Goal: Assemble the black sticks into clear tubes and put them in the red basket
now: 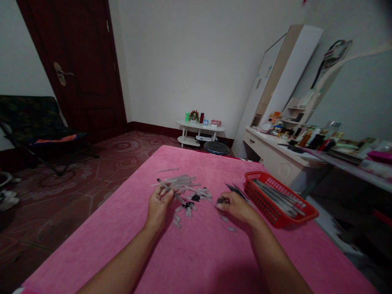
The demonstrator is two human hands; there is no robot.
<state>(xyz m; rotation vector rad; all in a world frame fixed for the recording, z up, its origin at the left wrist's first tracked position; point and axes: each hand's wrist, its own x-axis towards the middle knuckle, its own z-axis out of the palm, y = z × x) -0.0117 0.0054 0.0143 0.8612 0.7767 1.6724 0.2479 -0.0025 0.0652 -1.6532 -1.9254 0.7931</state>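
Note:
My left hand [160, 201] is closed around a slim translucent pen barrel [165, 185] with a black end, held at a slant above the cloth. Behind it lies a pile of similar clear barrels [180, 179]. Small black pieces [195, 198] and short clear caps [177, 220] are scattered between my hands. My right hand [234, 205] pinches a small dark and clear piece [219, 201], partly hidden by the fingers and too small to name. Thin dark-tipped rods [235, 188], like pen refills, lie just beyond that hand.
A red plastic basket [260, 206] holding long grey pens [280, 198] stands on the right of the pink-covered table [116, 241]. Further right is a dresser [272, 149] crowded with bottles. A folding chair [36, 126] stands at left, and a low white stand [200, 127] by the wall.

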